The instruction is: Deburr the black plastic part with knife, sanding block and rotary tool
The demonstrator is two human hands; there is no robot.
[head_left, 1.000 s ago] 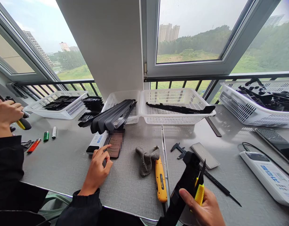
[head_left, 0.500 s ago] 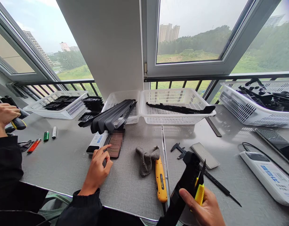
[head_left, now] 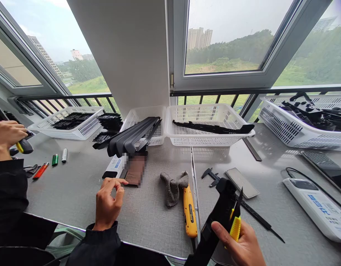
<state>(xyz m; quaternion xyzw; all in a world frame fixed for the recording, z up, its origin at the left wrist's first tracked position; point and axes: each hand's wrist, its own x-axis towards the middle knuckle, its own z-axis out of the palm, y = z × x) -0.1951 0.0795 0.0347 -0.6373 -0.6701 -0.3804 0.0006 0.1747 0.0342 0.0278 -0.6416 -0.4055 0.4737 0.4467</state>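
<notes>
My left hand (head_left: 108, 203) is loosely curled, with thumb and index finger apart and nothing held. Its index fingertip is at the lower left corner of a phone (head_left: 135, 171) lying flat with a lit, partly blurred screen. In my right hand (head_left: 241, 244) are a long black plastic part (head_left: 212, 221) and a yellow-handled knife (head_left: 235, 228), its dark blade pointing up. Beside the phone lies a white device (head_left: 114, 167). Several long black parts (head_left: 128, 137) lean over a basket rim above the phone. A grey cloth (head_left: 172, 188) touches a yellow tool (head_left: 189, 212).
White baskets (head_left: 206, 141) line the back. Calipers (head_left: 211, 176), a pale block (head_left: 242, 183), another white device (head_left: 317, 207) and a dark phone (head_left: 327, 168) lie right. At far left, another person's hand (head_left: 6, 135) holds a tool near lighters (head_left: 41, 171).
My left hand has drawn back and down, its fingertip leaving the middle of the phone's screen for the lower corner. The other person's hand and tool shifted slightly. My right hand looks unmoved.
</notes>
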